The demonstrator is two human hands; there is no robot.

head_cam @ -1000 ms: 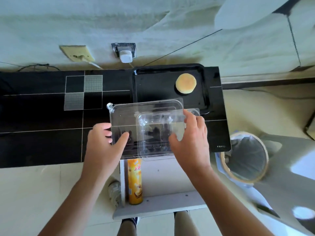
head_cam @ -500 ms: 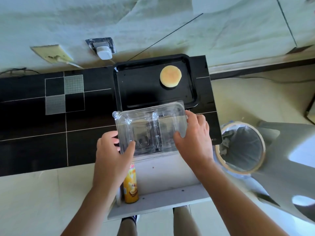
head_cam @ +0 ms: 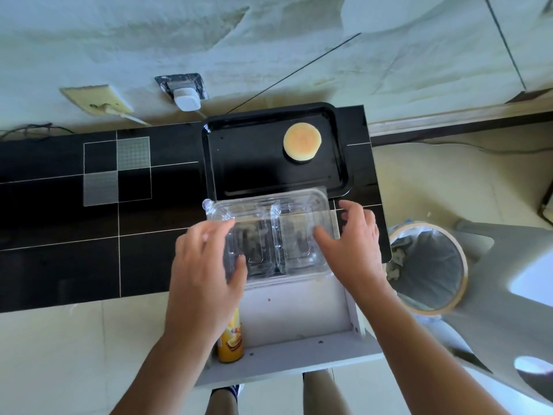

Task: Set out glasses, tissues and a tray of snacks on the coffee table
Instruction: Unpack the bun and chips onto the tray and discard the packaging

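A black tray [head_cam: 211, 163] lies at the right end of the black coffee table [head_cam: 59, 235], with one round golden cake [head_cam: 302, 141] on it. Just in front of the tray an empty clear plastic clamshell box [head_cam: 296, 235] sits at the table's near edge. My left hand [head_cam: 203, 271] grips the box's left side, thumb on top. My right hand [head_cam: 356, 244] is at the box's right end with its fingers spread apart; only the thumb touches the lid.
Below the box an open white drawer [head_cam: 299, 313] sticks out toward me, with a yellow chip can [head_cam: 230, 342] lying at its left side. A lined waste bin [head_cam: 428, 265] stands right of the table. A charger [head_cam: 187, 98] is plugged into the wall behind.
The plastic box's lid has gone from open to down, and the box sits closer to the tray. My right hand's fingers have come off the box and spread.
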